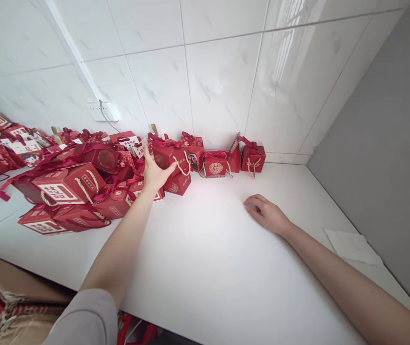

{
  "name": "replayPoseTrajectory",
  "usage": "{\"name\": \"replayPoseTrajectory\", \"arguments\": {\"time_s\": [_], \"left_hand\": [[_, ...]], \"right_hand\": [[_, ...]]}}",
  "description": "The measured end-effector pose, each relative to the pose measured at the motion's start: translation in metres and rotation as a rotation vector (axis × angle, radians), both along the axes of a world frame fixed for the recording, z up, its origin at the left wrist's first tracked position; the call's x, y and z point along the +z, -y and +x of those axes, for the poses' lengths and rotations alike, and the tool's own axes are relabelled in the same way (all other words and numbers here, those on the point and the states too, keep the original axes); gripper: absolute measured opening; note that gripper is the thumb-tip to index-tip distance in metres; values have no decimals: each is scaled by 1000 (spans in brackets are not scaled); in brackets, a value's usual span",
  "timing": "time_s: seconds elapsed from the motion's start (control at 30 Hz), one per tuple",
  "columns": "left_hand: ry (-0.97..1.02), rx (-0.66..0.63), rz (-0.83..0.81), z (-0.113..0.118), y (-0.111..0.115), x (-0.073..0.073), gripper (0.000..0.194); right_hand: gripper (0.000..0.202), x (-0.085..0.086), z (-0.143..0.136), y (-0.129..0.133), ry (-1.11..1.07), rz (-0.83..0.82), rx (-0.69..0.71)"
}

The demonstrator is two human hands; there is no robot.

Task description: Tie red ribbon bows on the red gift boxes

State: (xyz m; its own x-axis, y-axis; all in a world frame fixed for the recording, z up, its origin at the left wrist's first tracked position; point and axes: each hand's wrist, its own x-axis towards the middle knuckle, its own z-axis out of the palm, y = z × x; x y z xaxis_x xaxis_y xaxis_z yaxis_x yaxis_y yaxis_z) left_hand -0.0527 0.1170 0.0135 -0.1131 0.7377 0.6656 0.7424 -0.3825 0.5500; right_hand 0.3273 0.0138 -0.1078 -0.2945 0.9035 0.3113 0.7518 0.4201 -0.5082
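My left hand reaches to the back of the white table, thumb and fingers spread around the near left side of a red gift box with a rope handle and a ribbon. This box sits on another red gift box. A small white tag shows by my fingertips. On the bare tabletop to the right rests my right hand, fingers loosely curled with a gap at the thumb and nothing visible in it. Nearest to it along the wall stand a red box with a round gold emblem and another red box.
Stacked red gift boxes crowd the left of the table. Behind are a tiled wall and a power socket. A white paper sheet lies by the grey panel. An open carton stands lower left.
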Motion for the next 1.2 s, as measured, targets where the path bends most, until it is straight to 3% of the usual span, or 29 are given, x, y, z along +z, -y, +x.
{"name": "replayPoseTrajectory", "arguments": {"time_s": [0.1,0.2,0.33,0.47,0.53,0.63,0.67,0.73,0.83,0.9,1.03,1.1,1.2], "left_hand": [[-121,-136,125,6,27,-18,131],[-208,-258,151,13,56,-47,142],[-310,-442,76,26,81,-75,131],[-215,-701,94,45,98,-65,132],[-151,-909,-132,53,104,-53,128],[-149,-1170,-559,57,105,-46,103],[-149,-1182,-630,56,103,-48,93],[-108,-1088,-652,54,96,-56,77],[21,-844,-569,52,89,-64,53],[108,-783,-506,54,93,-61,39],[46,-928,-443,67,118,-39,46],[-43,-949,-465,74,130,-29,51],[-74,-943,-507,76,137,-22,31]], "right_hand": [[19,0,0,-1,-9,-1,8],[19,1,1,-2,-17,-7,7],[21,1,3,-2,-33,-20,9],[21,2,4,-2,-69,-23,16],[21,2,3,-1,-97,-23,18],[22,5,1,-1,-154,-27,16],[23,6,0,0,-181,-28,12],[27,9,-4,2,-250,-28,-3],[35,18,-14,9,-381,-14,-22],[41,26,-23,16,-457,-3,-11],[44,46,-43,40,-556,8,61],[39,55,-53,53,-612,-8,210],[30,67,-64,69,-493,175,386]]}}
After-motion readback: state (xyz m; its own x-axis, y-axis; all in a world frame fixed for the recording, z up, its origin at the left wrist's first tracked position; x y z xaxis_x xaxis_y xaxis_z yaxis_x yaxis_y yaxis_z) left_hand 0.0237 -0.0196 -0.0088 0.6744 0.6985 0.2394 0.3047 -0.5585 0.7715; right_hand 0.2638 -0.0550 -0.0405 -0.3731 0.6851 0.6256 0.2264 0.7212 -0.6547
